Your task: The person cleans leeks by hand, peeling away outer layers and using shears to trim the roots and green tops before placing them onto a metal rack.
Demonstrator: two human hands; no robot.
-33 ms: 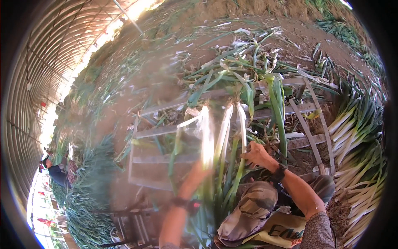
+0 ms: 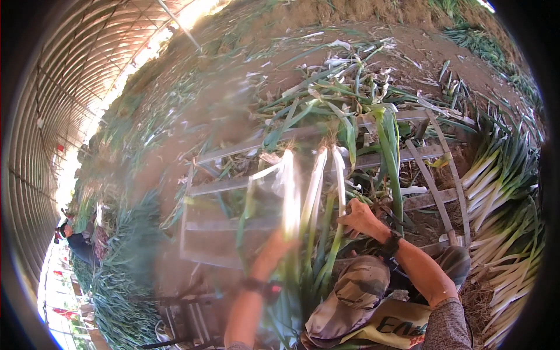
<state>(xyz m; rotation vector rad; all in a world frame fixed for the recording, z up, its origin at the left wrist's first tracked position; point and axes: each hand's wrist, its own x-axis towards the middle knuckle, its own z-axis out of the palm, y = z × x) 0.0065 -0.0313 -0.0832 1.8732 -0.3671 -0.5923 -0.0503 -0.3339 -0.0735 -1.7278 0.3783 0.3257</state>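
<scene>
Several leeks (image 2: 313,189) with white shafts and root tufts at their far ends lie side by side across a flat metal rack (image 2: 227,185). My right hand (image 2: 363,220) is closed, thumb and forefinger pinching the rightmost leek stalk (image 2: 338,224). On the left, my left hand (image 2: 282,238) is at a thick white leek (image 2: 290,192) with loose skin peeling from its top. A smeared patch blurs that hand, so its fingers cannot be made out. Dark bands circle both wrists.
Cut leaves and peelings (image 2: 344,93) litter the soil beyond the rack. Piled leeks (image 2: 501,216) lie at the right. Camouflage-patterned cloth (image 2: 356,291) and a yellow sack-like sheet (image 2: 391,321) are close to me. Green leaves (image 2: 122,280) and another person (image 2: 84,245) are far left.
</scene>
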